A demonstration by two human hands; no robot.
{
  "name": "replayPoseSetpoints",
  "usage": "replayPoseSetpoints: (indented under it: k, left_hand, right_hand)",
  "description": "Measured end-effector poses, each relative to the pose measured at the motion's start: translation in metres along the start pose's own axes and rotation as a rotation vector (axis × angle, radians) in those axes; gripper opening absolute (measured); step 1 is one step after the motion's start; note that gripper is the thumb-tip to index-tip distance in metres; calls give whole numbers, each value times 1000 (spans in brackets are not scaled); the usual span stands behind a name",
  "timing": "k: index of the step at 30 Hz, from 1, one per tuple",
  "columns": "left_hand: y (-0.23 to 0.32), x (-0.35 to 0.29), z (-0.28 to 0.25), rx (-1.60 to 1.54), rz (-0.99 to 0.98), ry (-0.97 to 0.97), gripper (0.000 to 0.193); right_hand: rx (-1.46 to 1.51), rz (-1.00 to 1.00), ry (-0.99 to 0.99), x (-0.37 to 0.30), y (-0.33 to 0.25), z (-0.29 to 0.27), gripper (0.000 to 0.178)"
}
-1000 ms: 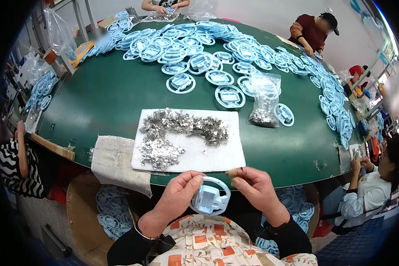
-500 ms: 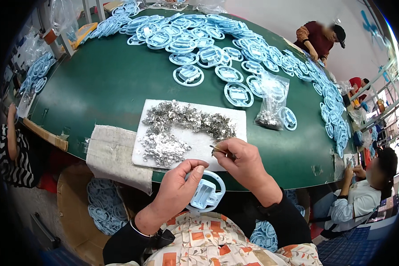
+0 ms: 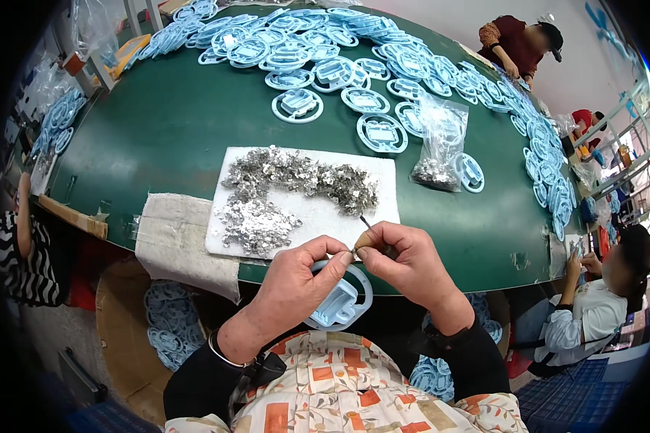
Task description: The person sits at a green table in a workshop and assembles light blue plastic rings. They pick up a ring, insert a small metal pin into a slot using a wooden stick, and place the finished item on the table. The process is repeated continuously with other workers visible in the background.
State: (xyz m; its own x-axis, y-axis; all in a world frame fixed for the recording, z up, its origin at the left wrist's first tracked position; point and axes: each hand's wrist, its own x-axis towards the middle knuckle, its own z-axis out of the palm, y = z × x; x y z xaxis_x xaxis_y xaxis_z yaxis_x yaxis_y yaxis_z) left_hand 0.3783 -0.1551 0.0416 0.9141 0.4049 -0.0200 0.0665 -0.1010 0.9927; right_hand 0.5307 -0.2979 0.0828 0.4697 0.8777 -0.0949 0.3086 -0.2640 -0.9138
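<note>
A light blue plastic piece shaped like a toy steering wheel (image 3: 334, 310) is held by my left hand (image 3: 285, 285), above my lap at the table's near edge. It has a ring and a hollow box-like recess in its middle. My left thumb and forefinger are pinched together by its far rim. My right hand (image 3: 415, 267) is closed on a thin dark stick-like tool (image 3: 366, 223), whose end sticks out past the fingers. The fingertips of both hands meet over the wheel; a tiny piece there is mostly hidden. Small shiny metal clips (image 3: 260, 225) lie heaped on a white foam board (image 3: 328, 225) just beyond.
Many blue wheels (image 3: 383, 133) spread along the far side of the green table (image 3: 159, 123). A clear bag of metal pieces (image 3: 437, 155) stands to the right. Left lies a cloth pad (image 3: 188, 238); below is a carton (image 3: 123, 325) of wheels. Co-workers sit around the table.
My right hand has moved left and in to meet my left fingertips over the wheel. The tool's end now points away from me. The view has shifted slightly.
</note>
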Motion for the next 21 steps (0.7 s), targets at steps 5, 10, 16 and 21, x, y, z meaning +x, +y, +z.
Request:
replayPoseSetpoints:
  k: [5,10,16,21]
  left_hand:
    - [0,2,4,-20,-27,-2,26]
    - [-2,1,1,-322,-121,-2,29]
    - [1,8,9,-473,-68,149,31]
    - [-12,11,14,-616,-96,106,31]
  right_hand:
    - [250,44,91,-6,15,0,9]
    - [489,94,155,-31,20,-4,8]
    - [462,-15,87,-45,43,1,6]
    - [523,21,123,-45,49,7,7]
